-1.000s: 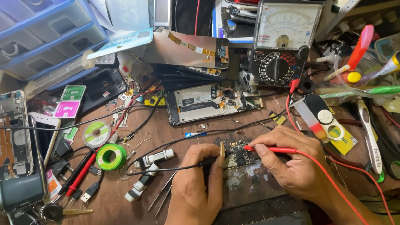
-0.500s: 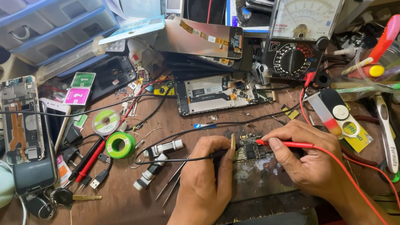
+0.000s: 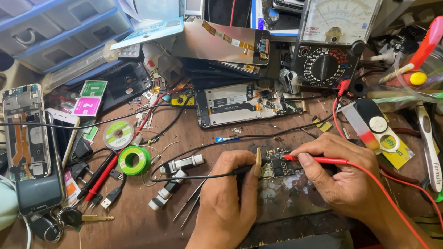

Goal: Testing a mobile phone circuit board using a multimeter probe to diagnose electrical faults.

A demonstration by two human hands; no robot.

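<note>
Both forearms are bare, no sleeves, no watch or rings on the left hand (image 3: 223, 204) or the right hand (image 3: 341, 181); fingernails short

a worn brown wooden workbench (image 3: 136, 244); blue plastic drawers (image 3: 47, 27) stand at its far left corner.

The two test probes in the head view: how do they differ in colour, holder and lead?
The red probe is pinched in the right hand; the black probe is in the left hand. The red probe's lead trails back past the right wrist, while the black probe's lead runs off to the left across the bench. Both tips meet the small circuit board from opposite sides.
</note>
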